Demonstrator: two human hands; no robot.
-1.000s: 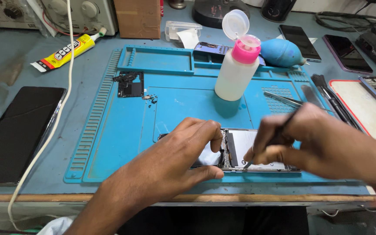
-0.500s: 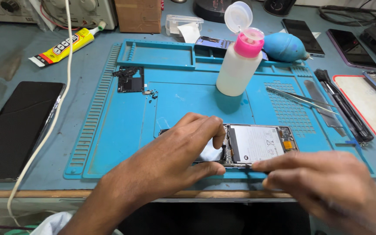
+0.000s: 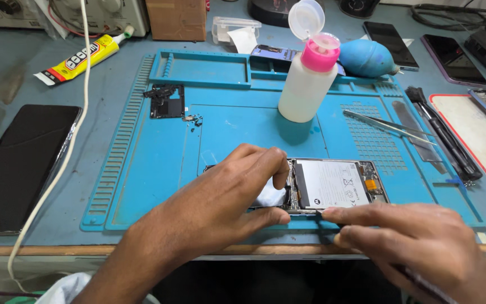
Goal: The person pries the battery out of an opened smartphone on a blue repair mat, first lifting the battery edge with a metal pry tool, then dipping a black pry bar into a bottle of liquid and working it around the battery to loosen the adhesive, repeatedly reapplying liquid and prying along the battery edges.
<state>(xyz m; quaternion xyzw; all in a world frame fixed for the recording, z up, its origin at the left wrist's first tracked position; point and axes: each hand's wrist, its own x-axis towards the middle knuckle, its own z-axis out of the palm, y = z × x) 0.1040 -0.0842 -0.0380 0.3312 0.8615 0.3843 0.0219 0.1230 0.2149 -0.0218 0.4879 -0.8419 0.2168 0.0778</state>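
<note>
An opened phone [image 3: 333, 184] lies flat on the blue mat, at about five o'clock from its middle, long side running three to nine o'clock. Its back is off: a pale battery fills the centre, and circuit boards with an orange part show at the three o'clock end. A white wad [image 3: 269, 196] rests at its nine o'clock end.
</note>
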